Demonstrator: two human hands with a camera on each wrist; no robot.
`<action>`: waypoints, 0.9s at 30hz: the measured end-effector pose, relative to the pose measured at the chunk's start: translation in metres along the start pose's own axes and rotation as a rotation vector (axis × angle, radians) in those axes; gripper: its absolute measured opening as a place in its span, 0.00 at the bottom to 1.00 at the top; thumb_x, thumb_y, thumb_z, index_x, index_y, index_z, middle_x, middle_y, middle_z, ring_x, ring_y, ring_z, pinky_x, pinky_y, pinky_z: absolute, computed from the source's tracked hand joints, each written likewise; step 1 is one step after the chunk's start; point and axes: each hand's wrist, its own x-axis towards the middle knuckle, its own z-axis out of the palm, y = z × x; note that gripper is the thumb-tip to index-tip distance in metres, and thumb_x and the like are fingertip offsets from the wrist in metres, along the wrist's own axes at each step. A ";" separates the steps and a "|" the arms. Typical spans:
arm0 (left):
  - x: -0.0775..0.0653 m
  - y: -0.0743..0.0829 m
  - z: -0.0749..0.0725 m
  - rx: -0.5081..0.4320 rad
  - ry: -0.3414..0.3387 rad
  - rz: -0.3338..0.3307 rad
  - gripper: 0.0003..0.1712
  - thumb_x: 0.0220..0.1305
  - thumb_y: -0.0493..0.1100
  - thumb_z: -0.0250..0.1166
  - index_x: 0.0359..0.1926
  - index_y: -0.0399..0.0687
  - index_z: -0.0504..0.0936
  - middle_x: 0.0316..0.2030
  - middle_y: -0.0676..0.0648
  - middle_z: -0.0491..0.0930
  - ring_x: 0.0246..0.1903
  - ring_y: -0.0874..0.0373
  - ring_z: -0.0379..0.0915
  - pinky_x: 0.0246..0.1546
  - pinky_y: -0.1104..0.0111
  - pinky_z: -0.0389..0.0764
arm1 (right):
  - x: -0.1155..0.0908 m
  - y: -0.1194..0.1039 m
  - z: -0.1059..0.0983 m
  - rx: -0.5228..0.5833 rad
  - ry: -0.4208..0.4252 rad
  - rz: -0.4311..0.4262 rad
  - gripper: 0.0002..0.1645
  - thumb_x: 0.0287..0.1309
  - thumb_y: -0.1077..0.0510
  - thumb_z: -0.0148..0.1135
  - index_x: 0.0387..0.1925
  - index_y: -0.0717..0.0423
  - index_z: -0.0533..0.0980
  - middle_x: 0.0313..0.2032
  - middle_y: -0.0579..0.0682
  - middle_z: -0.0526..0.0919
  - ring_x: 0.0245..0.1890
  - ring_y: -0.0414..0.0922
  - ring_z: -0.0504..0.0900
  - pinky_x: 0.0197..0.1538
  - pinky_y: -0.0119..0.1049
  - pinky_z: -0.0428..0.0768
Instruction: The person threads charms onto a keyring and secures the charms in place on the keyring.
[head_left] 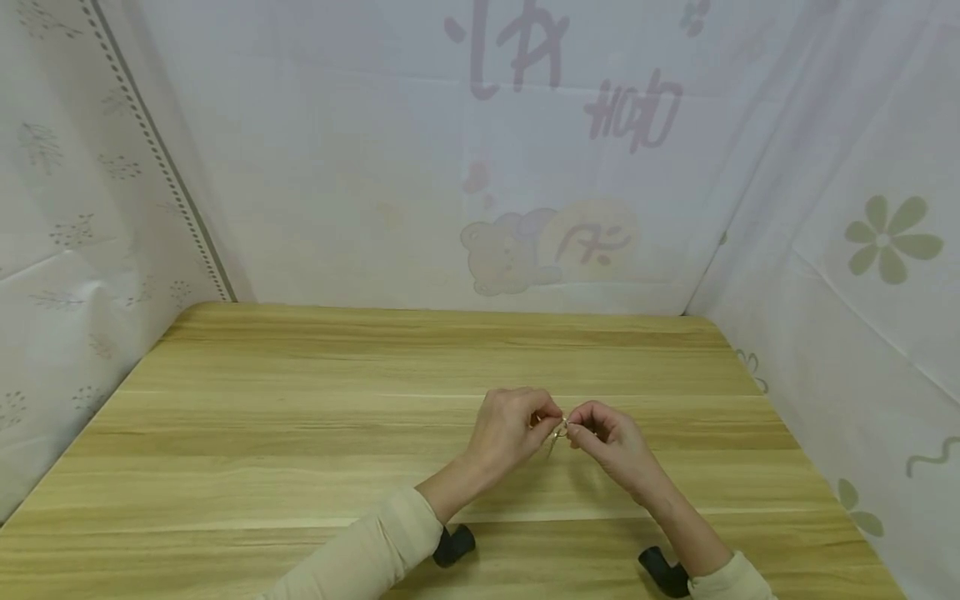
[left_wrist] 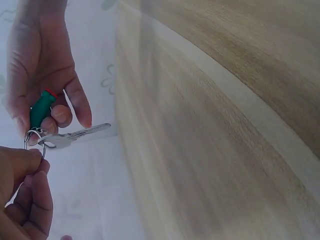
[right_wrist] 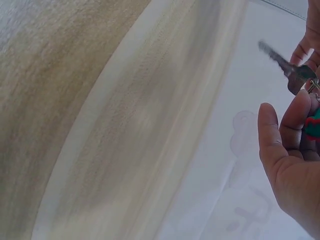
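Close together above the table, both hands work on a small key ring. My left hand pinches the ring between thumb and finger. A silver key hangs on the ring and points away from the hands. My right hand holds a green charm with a red band, which a short chain joins to the ring. In the right wrist view the key looks dark, and the charm is partly cut off at the edge.
The hands are over the front right part of a wood-grain table. White printed cloth stands behind and at both sides. Black angled pieces show beside the forearms.
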 end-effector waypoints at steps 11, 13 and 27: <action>0.000 0.002 -0.003 -0.348 -0.117 -0.356 0.02 0.56 0.38 0.68 0.28 0.47 0.84 0.25 0.52 0.84 0.23 0.68 0.76 0.24 0.77 0.75 | -0.001 0.000 -0.001 0.032 -0.005 -0.016 0.09 0.64 0.63 0.54 0.37 0.69 0.72 0.31 0.48 0.76 0.31 0.38 0.76 0.37 0.35 0.79; 0.000 0.003 -0.004 -0.417 -0.131 -0.420 0.02 0.56 0.38 0.68 0.28 0.46 0.85 0.25 0.51 0.84 0.23 0.68 0.77 0.24 0.76 0.76 | -0.001 -0.001 -0.001 0.034 -0.006 -0.015 0.08 0.64 0.63 0.54 0.37 0.68 0.72 0.31 0.48 0.76 0.31 0.38 0.76 0.37 0.35 0.79; 0.002 0.005 -0.004 0.002 -0.001 0.018 0.03 0.52 0.40 0.71 0.26 0.52 0.85 0.24 0.57 0.84 0.23 0.69 0.76 0.29 0.79 0.72 | 0.000 -0.005 -0.001 -0.002 -0.012 0.004 0.07 0.63 0.65 0.54 0.36 0.69 0.72 0.31 0.49 0.76 0.31 0.38 0.76 0.38 0.36 0.78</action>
